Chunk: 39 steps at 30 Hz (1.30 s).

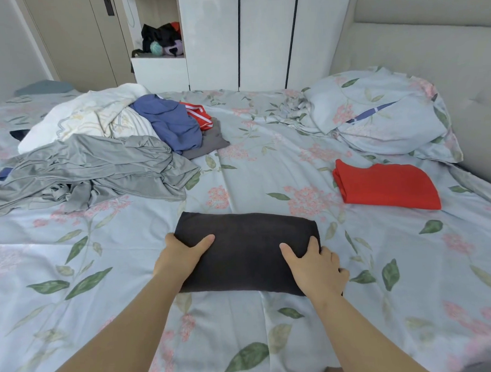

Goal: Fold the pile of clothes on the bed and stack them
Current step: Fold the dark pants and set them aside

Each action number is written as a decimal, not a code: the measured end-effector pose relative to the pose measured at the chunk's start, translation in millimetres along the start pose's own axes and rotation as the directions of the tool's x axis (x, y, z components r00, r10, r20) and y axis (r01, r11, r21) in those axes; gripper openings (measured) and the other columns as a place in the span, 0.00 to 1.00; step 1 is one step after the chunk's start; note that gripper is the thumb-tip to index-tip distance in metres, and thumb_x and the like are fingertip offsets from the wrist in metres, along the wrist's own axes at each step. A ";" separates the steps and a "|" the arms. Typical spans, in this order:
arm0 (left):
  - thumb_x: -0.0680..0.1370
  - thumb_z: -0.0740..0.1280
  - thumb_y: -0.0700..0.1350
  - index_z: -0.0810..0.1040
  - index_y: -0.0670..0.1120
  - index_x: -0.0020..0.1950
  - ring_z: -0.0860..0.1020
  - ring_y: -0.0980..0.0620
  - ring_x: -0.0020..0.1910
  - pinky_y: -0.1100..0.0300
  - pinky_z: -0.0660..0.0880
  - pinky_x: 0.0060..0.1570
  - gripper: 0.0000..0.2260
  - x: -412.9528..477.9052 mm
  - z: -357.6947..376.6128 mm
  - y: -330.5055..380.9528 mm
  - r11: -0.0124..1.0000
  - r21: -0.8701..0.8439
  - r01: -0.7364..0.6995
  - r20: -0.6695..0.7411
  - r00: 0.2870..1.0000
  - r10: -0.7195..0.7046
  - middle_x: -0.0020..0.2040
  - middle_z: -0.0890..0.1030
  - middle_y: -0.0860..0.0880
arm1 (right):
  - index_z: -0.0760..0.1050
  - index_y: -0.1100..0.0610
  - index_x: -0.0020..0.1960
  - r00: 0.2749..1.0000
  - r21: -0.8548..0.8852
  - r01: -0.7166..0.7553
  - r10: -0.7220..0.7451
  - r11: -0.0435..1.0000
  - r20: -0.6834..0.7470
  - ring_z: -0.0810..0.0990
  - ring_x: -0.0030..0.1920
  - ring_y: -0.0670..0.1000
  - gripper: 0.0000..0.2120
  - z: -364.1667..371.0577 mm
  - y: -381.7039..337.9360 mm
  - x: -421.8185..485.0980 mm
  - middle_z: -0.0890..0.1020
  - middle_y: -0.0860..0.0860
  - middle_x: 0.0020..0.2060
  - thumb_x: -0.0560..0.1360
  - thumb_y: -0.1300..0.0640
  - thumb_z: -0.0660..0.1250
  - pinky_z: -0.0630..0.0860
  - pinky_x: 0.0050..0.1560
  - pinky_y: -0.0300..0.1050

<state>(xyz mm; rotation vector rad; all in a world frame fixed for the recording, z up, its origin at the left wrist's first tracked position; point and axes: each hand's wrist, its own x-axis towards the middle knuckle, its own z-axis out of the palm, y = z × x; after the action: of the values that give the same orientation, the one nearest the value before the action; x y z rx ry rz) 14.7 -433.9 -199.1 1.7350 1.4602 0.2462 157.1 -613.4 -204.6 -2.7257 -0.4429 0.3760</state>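
A folded dark grey garment (246, 242) lies on the floral bed sheet in front of me. My left hand (180, 256) grips its left end, thumb on top and fingers tucked underneath. My right hand (315, 267) grips its right end the same way. A folded red garment (385, 184) lies to the right on the bed. The unfolded pile sits at the back left: a light grey garment (91, 170), a blue one (168, 124), a red one with white stripes (197, 114) and a grey piece (208, 144).
A white quilt (95, 116) is bunched behind the pile. Floral pillows (381, 109) lean at the right against a padded headboard (444, 53). White wardrobes (260, 36) stand behind the bed, with an open shelf holding dark items (162, 39).
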 end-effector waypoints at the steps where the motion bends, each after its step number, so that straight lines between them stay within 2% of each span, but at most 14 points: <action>1: 0.68 0.70 0.66 0.65 0.43 0.66 0.75 0.41 0.56 0.48 0.74 0.55 0.37 1.5 -3.5 1.1 0.997 -0.069 0.042 0.040 0.998 -0.039 0.58 0.75 0.45 | 0.51 0.52 0.77 1.000 0.009 0.000 0.000 1.000 -0.004 0.61 0.71 0.56 0.39 -0.7 -1.2 -1.1 0.65 0.55 0.71 0.74 0.30 0.49 0.59 0.68 0.56; 3: 0.66 0.73 0.63 0.71 0.42 0.62 0.77 0.43 0.52 0.49 0.76 0.51 0.34 3.6 -10.1 1.8 0.970 -0.215 0.110 0.142 0.987 -0.081 0.55 0.78 0.46 | 0.54 0.53 0.76 1.000 0.080 0.004 -0.004 0.997 0.002 0.65 0.68 0.58 0.39 -1.5 -1.9 -0.4 0.69 0.55 0.68 0.74 0.30 0.53 0.64 0.66 0.54; 6: 0.67 0.76 0.56 0.77 0.41 0.57 0.81 0.43 0.47 0.55 0.77 0.41 0.26 3.8 -19.6 2.6 0.916 -0.354 0.188 0.293 0.953 -0.082 0.49 0.82 0.44 | 0.58 0.53 0.74 0.997 0.373 0.004 -0.031 0.928 0.066 0.73 0.62 0.56 0.38 -6.5 1.5 4.1 0.74 0.52 0.64 0.71 0.34 0.63 0.72 0.60 0.51; 9: 0.67 0.76 0.53 0.78 0.41 0.57 0.82 0.41 0.47 0.52 0.79 0.43 0.24 1.1 -26.2 6.0 0.881 -0.420 0.220 0.363 0.930 -0.059 0.48 0.84 0.43 | 0.64 0.52 0.70 0.988 0.560 -0.006 -0.081 0.828 0.131 0.76 0.57 0.52 0.34 -13.7 6.3 8.8 0.75 0.47 0.58 0.70 0.40 0.69 0.74 0.54 0.46; 11: 0.69 0.75 0.52 0.78 0.42 0.57 0.82 0.41 0.46 0.53 0.78 0.40 0.22 -2.6 -25.9 16.4 0.870 -0.451 0.199 0.364 0.931 -0.025 0.48 0.84 0.43 | 0.68 0.52 0.67 0.984 0.644 -0.020 -0.099 0.765 0.149 0.77 0.54 0.49 0.30 -19.5 11.5 15.0 0.76 0.45 0.55 0.69 0.42 0.71 0.75 0.53 0.45; 13: 0.69 0.74 0.52 0.78 0.44 0.56 0.82 0.41 0.44 0.52 0.78 0.37 0.20 -7.7 -21.5 34.1 0.863 -0.471 0.182 0.372 0.928 0.007 0.47 0.84 0.43 | 0.71 0.52 0.64 0.984 0.694 -0.028 -0.103 0.720 0.147 0.79 0.52 0.50 0.28 -28.4 20.0 26.5 0.79 0.47 0.54 0.68 0.44 0.73 0.77 0.54 0.49; 17: 0.68 0.75 0.53 0.78 0.46 0.55 0.83 0.41 0.43 0.51 0.79 0.35 0.20 -17.9 2.8 86.5 0.842 -0.521 0.138 0.393 0.915 0.093 0.47 0.84 0.44 | 0.75 0.52 0.59 0.996 0.715 0.025 -0.080 0.699 0.043 0.81 0.49 0.51 0.24 -71.6 45.0 59.2 0.82 0.49 0.51 0.66 0.45 0.75 0.78 0.55 0.53; 22: 0.68 0.76 0.55 0.78 0.46 0.57 0.83 0.43 0.43 0.52 0.79 0.35 0.22 -33.0 64.1 151.3 0.803 -0.576 0.150 0.423 0.896 0.136 0.48 0.84 0.45 | 0.75 0.54 0.60 0.991 0.666 0.118 -0.050 0.736 -0.120 0.80 0.50 0.52 0.24 -135.4 90.2 102.3 0.81 0.49 0.52 0.68 0.48 0.75 0.77 0.54 0.51; 25: 0.68 0.74 0.57 0.77 0.47 0.57 0.83 0.44 0.43 0.52 0.80 0.36 0.22 -42.2 107.0 178.3 0.778 -0.597 0.196 0.468 0.873 0.139 0.47 0.84 0.47 | 0.74 0.52 0.62 0.979 0.588 0.144 -0.030 0.796 -0.200 0.78 0.53 0.51 0.25 -163.9 121.9 124.1 0.79 0.47 0.53 0.68 0.47 0.75 0.75 0.54 0.48; 29: 0.71 0.72 0.59 0.75 0.47 0.60 0.81 0.44 0.47 0.53 0.79 0.40 0.23 -53.0 171.0 196.3 0.756 -0.588 0.288 0.554 0.824 0.118 0.51 0.82 0.47 | 0.72 0.50 0.64 0.973 0.478 0.095 0.020 0.873 -0.229 0.76 0.54 0.51 0.26 -181.7 171.9 149.0 0.77 0.47 0.55 0.68 0.46 0.74 0.71 0.54 0.46; 32: 0.73 0.70 0.58 0.74 0.45 0.63 0.80 0.45 0.46 0.55 0.78 0.38 0.24 -57.9 214.7 201.4 0.783 -0.551 0.290 0.565 0.820 0.094 0.51 0.81 0.47 | 0.72 0.48 0.63 0.954 0.429 0.024 0.107 0.903 -0.280 0.75 0.56 0.52 0.24 -177.0 208.5 161.0 0.78 0.48 0.56 0.69 0.46 0.72 0.71 0.55 0.48; 36: 0.75 0.67 0.58 0.70 0.47 0.63 0.79 0.45 0.48 0.55 0.76 0.37 0.22 -59.0 250.3 201.9 0.816 -0.548 0.183 0.438 0.894 0.093 0.53 0.78 0.48 | 0.70 0.46 0.64 0.927 0.363 -0.018 0.152 0.931 -0.343 0.75 0.58 0.55 0.21 -161.2 233.0 171.7 0.79 0.48 0.57 0.73 0.45 0.67 0.70 0.54 0.50; 38: 0.76 0.65 0.57 0.62 0.50 0.70 0.77 0.45 0.51 0.52 0.76 0.42 0.26 -57.4 259.0 198.6 0.858 -0.513 0.042 0.317 0.938 0.143 0.60 0.76 0.49 | 0.67 0.46 0.68 0.943 0.172 -0.131 0.177 0.976 -0.283 0.71 0.62 0.57 0.23 -150.7 234.6 177.8 0.77 0.50 0.61 0.75 0.42 0.61 0.65 0.60 0.53; 39: 0.77 0.63 0.56 0.55 0.53 0.74 0.76 0.44 0.55 0.51 0.76 0.46 0.29 -56.6 262.4 195.2 0.902 -0.422 -0.084 0.251 0.946 0.206 0.65 0.72 0.49 | 0.65 0.47 0.70 0.940 0.069 -0.192 0.204 0.979 -0.272 0.67 0.65 0.59 0.25 -148.0 233.6 180.3 0.73 0.52 0.65 0.76 0.41 0.58 0.62 0.63 0.55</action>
<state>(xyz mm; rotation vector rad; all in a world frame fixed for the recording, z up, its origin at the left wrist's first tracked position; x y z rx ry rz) 301.5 -600.5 -210.5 1.4653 0.9818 0.3342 427.6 -802.4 -196.2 -2.7323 -0.0829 0.0470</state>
